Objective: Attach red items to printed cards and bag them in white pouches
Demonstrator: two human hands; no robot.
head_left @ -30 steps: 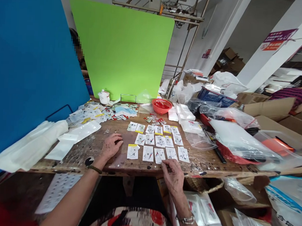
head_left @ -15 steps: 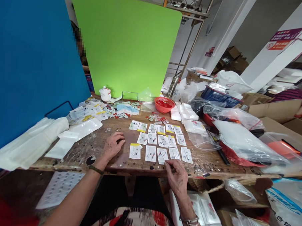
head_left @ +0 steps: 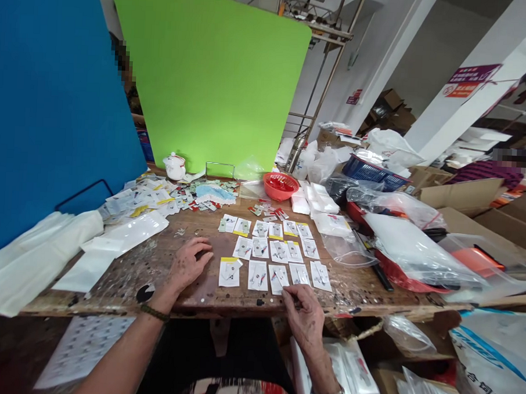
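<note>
Rows of small white printed packets (head_left: 258,276) lie on the wooden table, some with a yellow top edge. Small grey and dark pieces show on many of them. My left hand (head_left: 189,266) rests on the wood to their left, fingers apart and loosely bent, holding nothing. My right hand (head_left: 304,309) is at the table's front edge, its fingers bent and drawn together. Their tips meet the lower edge of a front-row packet (head_left: 278,277). Anything between these fingertips is too small or hidden to make out.
Loose packets (head_left: 134,194) and small cards (head_left: 197,194) are heaped at the back left. A red basket (head_left: 281,186) stands behind the rows, beside white bags (head_left: 319,198). Plastic-wrapped stacks (head_left: 421,250) fill the right side. Green and blue panels rise behind.
The view has shifted slightly, so the table appears a little further left and lower. Both hands keep nearly the same places beside the packets, and the rows look unchanged.
</note>
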